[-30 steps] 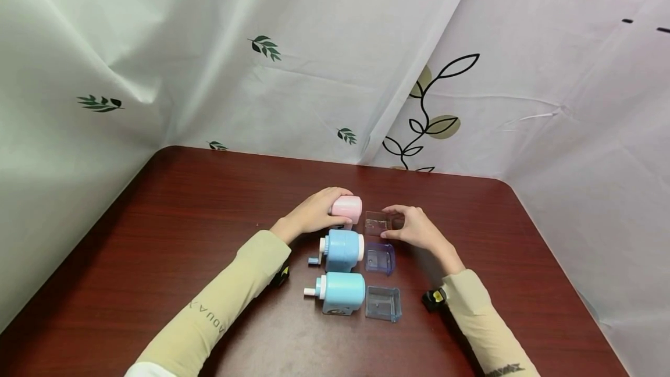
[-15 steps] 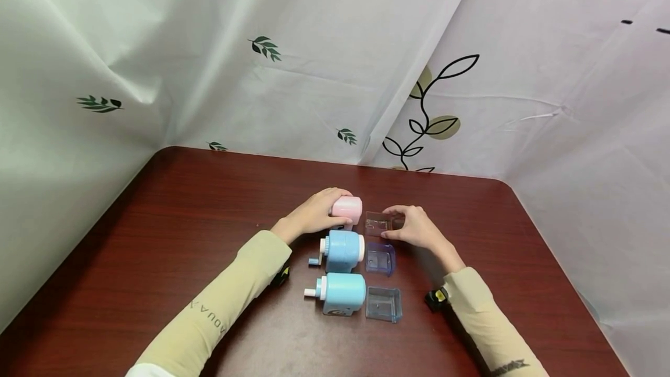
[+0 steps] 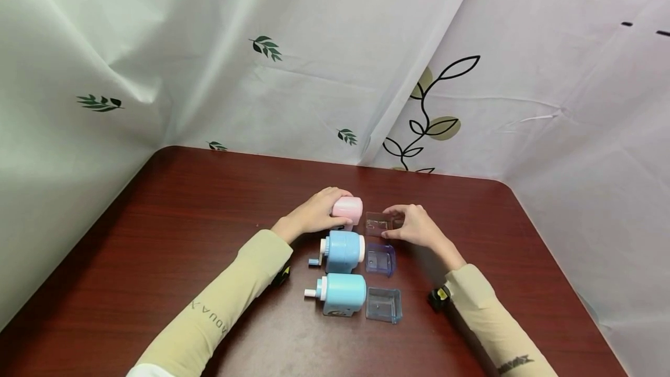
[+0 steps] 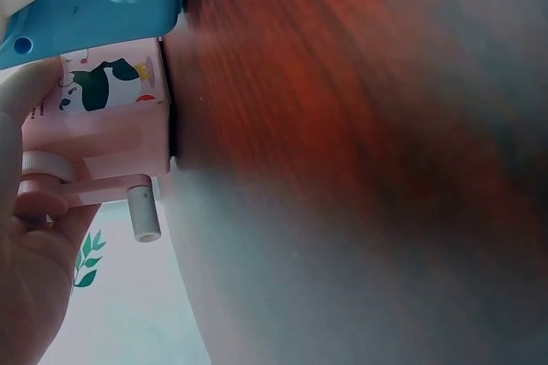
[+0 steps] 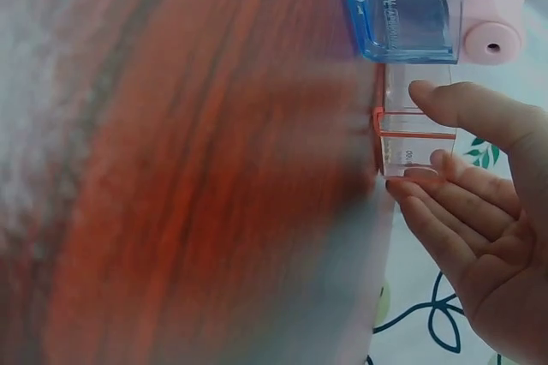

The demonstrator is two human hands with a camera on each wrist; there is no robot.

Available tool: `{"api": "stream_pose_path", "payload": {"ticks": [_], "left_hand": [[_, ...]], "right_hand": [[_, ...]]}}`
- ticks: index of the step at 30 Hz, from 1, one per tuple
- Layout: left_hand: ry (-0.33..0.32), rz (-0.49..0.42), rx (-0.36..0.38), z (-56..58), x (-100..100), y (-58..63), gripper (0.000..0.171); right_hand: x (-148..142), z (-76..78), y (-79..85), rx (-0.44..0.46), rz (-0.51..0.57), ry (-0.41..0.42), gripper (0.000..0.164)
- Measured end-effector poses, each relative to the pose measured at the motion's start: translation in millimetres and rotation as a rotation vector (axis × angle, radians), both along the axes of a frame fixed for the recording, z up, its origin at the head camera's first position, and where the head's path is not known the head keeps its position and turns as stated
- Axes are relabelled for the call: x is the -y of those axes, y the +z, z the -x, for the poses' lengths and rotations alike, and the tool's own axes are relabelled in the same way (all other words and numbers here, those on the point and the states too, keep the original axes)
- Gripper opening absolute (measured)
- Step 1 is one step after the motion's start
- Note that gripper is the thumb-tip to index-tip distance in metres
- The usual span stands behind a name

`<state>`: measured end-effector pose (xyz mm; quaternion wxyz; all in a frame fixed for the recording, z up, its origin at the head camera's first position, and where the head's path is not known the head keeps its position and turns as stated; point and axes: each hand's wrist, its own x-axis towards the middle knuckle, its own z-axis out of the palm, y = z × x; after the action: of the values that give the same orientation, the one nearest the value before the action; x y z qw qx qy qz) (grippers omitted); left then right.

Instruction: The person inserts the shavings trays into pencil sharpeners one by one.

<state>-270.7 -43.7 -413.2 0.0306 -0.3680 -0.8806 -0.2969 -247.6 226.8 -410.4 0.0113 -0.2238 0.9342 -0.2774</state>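
Observation:
My left hand point(image 3: 316, 212) grips a pink hand-crank pencil sharpener point(image 3: 348, 209) at the far end of a row. In the left wrist view, the crank and a printed picture on the sharpener's side point(image 4: 107, 86) are visible. Just right of it lies a clear, pinkish shavings drawer point(image 3: 374, 224), apart from the sharpener. My right hand point(image 3: 417, 227) holds this drawer at its right end, thumb on the near side and fingers on the far side. The right wrist view shows the thumb and fingertips at its walls point(image 5: 417, 134).
Nearer me stand a blue pencil sharpener point(image 3: 344, 249) and a turquoise one point(image 3: 345, 291), cranks to the left. A purple-blue clear drawer point(image 3: 380, 259) and a grey-blue clear drawer point(image 3: 384, 305) lie to their right. A white patterned curtain point(image 3: 309, 109) hangs behind the brown table point(image 3: 209, 202).
My right forearm and its wrist strap have shifted slightly to the right. Both hands keep their places at the pink sharpener and its drawer.

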Motion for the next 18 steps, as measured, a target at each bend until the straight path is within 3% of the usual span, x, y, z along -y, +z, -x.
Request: {"api": "stream_pose_path", "payload": {"ticks": [18], "left_hand": [[-0.005, 0.005, 0.001, 1.7, 0, -1.2, 0.055]], "right_hand": [[15, 7.5, 0.5, -0.001, 0.004, 0.035, 0.048]]}}
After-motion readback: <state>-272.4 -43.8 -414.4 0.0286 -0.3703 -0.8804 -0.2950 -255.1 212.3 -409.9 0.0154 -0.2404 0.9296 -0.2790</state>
